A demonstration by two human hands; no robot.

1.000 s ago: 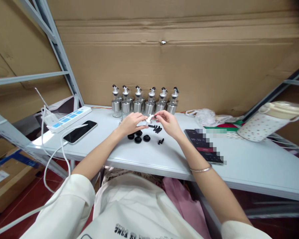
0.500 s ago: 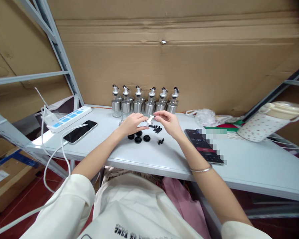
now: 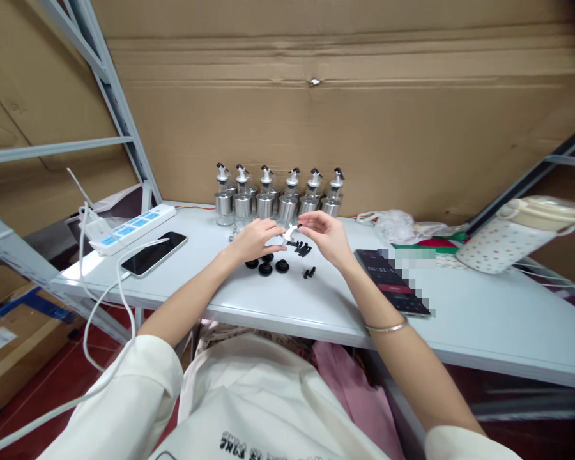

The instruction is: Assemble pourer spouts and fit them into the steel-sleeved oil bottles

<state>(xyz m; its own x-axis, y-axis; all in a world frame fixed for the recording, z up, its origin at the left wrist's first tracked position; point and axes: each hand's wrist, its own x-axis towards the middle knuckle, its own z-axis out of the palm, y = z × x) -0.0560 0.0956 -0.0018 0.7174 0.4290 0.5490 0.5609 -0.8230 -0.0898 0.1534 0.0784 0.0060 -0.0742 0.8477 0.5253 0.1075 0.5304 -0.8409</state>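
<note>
A white pourer spout is held above the table between the thumb and fingers of my left hand. My right hand pinches a small dark piece at the spout's upper tip; its fingers partly hide that piece. Just below the spout lie several small black pieces. Closer to me are a few black stoppers and several round black caps. Behind my hands stand rows of glass and steel oil bottles, topped with white spouts and black flaps.
On the left are a power strip and a phone with a white cable. At right lie another phone showing a timer, a plastic bag and a dotted jug on its side. Cardboard rises behind.
The white spout has tilted slightly between my hands, its tip a little further right. My right fingers have shifted slightly with it; the things on the table stay put.
</note>
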